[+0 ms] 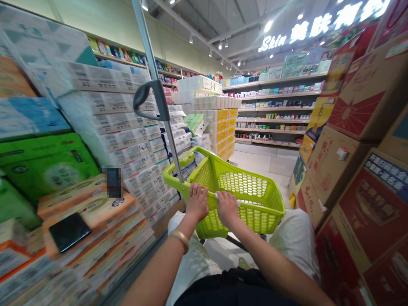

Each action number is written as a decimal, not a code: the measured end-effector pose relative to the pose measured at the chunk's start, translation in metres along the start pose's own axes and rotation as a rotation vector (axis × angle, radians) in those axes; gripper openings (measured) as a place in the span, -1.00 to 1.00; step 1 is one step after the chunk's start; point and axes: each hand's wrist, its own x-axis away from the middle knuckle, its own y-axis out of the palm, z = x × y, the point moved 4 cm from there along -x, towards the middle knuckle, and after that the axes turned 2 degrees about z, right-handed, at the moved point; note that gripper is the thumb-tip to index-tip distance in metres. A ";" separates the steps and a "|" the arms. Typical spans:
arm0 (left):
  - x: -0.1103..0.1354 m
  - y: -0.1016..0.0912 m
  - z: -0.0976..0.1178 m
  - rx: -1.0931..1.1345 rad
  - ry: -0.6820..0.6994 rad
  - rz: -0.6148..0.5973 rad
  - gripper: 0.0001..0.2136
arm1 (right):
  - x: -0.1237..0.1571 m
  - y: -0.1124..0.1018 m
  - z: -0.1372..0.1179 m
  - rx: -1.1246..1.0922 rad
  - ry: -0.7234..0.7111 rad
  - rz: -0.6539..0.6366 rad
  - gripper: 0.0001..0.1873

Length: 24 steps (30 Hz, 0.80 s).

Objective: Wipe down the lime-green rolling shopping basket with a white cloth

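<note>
A lime-green plastic shopping basket (251, 187) on wheels stands in the aisle right in front of me, with nothing visible inside it. My left hand (196, 203) is closed over its near rim, a gold bangle on the wrist. My right hand (227, 208) grips the same rim just to the right, fingers curled; something small and white shows at its fingertips, too small to name. A grey telescopic pull handle (152, 95) rises from the basket's left side up past my head.
Stacked tissue and paper packs (121, 140) wall the left side, with a dark phone (69, 231) lying on one pack. Red and brown cardboard cartons (360, 170) are piled on the right. Shelves of goods (274, 110) line the far end of the tiled aisle.
</note>
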 end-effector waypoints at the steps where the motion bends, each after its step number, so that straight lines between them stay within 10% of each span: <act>1: 0.000 0.000 0.000 0.003 0.005 -0.001 -0.53 | -0.006 0.002 -0.010 -0.016 -0.018 -0.018 -0.67; 6: 0.002 0.001 -0.006 0.008 0.028 0.000 -0.54 | -0.013 0.003 -0.019 -0.026 -0.088 -0.042 -0.70; 17: -0.003 0.001 -0.008 -0.030 -0.012 -0.006 -0.56 | 0.035 -0.014 0.061 0.081 -0.002 0.077 -0.72; 24: -0.003 0.001 -0.001 -0.031 -0.017 0.016 -0.55 | -0.001 -0.002 0.001 -0.032 0.036 -0.004 -0.70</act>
